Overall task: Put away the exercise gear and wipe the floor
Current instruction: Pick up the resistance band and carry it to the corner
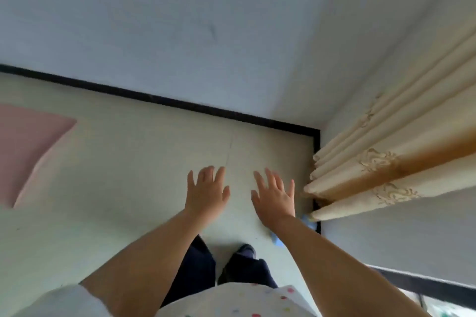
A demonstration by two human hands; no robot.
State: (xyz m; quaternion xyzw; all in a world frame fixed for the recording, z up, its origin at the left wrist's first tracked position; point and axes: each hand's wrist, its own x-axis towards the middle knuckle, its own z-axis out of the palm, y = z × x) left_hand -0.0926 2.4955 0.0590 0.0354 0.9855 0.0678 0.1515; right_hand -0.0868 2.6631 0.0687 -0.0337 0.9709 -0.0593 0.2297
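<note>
Reaching forward over the pale floor (pixel 128 175), the left hand (pixel 206 194) and right hand (pixel 275 199) are held side by side, apart, with fingers (pixel 270 177) spread and released, nothing grasped. A pink mat (pixel 28 147) is seen flat on the floor well to the left. Folded beige curtains (pixel 386 162) hang just beside the right hand at the wall corner, and something small and blue (pixel 307 222) is partly hidden behind the right wrist

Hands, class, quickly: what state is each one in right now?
Left hand: open, fingers spread, holding nothing.
Right hand: open, fingers spread, holding nothing.
</note>
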